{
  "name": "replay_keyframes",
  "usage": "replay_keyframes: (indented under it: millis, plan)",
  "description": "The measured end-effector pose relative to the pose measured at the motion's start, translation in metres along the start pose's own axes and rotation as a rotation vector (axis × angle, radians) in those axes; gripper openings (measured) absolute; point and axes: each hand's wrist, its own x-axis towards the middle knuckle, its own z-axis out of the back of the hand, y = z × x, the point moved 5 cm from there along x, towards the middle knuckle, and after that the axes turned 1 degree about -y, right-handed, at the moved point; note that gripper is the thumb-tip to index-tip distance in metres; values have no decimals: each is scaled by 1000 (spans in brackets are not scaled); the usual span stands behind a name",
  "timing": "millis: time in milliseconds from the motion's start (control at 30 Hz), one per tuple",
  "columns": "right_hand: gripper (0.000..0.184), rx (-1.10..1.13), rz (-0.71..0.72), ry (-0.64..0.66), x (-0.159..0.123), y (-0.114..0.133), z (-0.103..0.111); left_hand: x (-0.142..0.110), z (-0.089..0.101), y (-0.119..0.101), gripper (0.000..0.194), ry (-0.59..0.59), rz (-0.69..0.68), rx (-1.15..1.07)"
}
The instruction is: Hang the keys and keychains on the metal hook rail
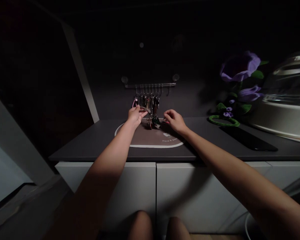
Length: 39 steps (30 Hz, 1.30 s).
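My left hand (135, 115) is closed in a pinch on a bunch of keys (147, 110) held just above an oval brown mat (150, 138). More keys and fobs (153, 122) lie on the mat between my hands. My right hand (174, 120) rests at the mat's right side with its fingers curled on a small dark thing that I cannot make out. On the wall behind, a clear hook rail (150, 85) carries several hanging key bunches (150, 99).
The dark countertop (90, 141) sits over white cabinet doors (190, 193). A black phone (248, 139) lies flat at the right. Purple artificial flowers (240, 70) and a large white appliance (285, 103) stand at the far right. A white slanted beam (81, 73) rises at the left.
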Motion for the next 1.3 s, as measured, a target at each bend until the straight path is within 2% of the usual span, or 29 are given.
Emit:
replay_keyframes:
  millis: [233,433,733,1000,1300]
  plan:
    - [20,-114,143,58,-8,26,-11,10,0,7,15,65,27,-128]
    - [20,-142,167,33,-8,28,-13,7,-3,7,17,62,60,-209]
    - [26,-121,237,97,-7,31,-21,-1,-13,9,20,188,83,-212]
    - [27,46,144,91,-2,18,-23,-1,-12,10,16,154,79,-211]
    - [30,304,-36,33,0,20,-14,-1,-10,8,11,141,46,-202]
